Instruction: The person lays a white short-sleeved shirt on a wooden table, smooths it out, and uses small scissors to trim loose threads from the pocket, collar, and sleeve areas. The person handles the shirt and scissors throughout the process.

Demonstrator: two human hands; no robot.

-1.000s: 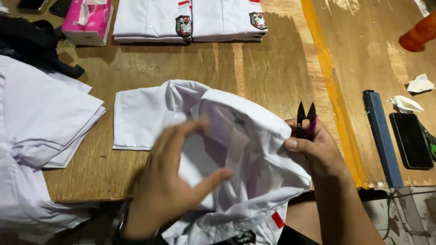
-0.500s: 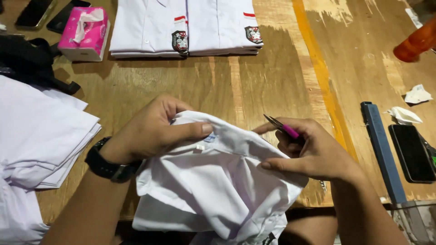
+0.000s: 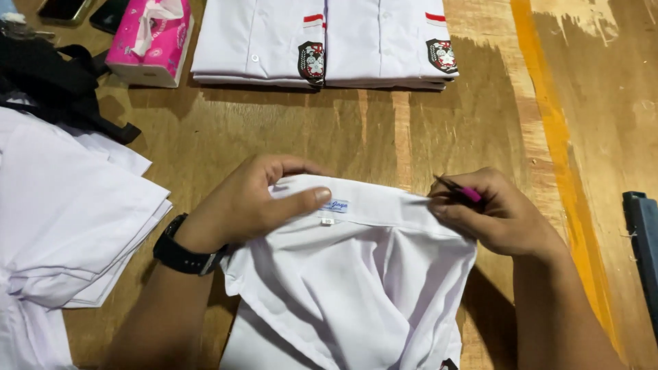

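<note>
A white shirt [image 3: 349,288] lies bunched on the wooden table [image 3: 343,137] in front of me. My left hand [image 3: 250,202], with a black watch on the wrist, pinches the shirt's collar beside a small blue label [image 3: 336,205]. My right hand [image 3: 493,212] grips the other end of the collar and also holds small thread snips with a pink handle [image 3: 462,192], their dark blades pointing left. The collar is stretched between both hands.
Two folded white shirts with crest badges [image 3: 322,41] lie at the far edge. A pink tissue box [image 3: 151,44] and a black strap [image 3: 62,89] sit far left. A pile of white shirts [image 3: 62,219] lies left. A dark blue bar [image 3: 644,240] is at right.
Both hands have gathered the spread shirt and pulled its collar taut between them. The snips, upright earlier, now lie flat in my right hand.
</note>
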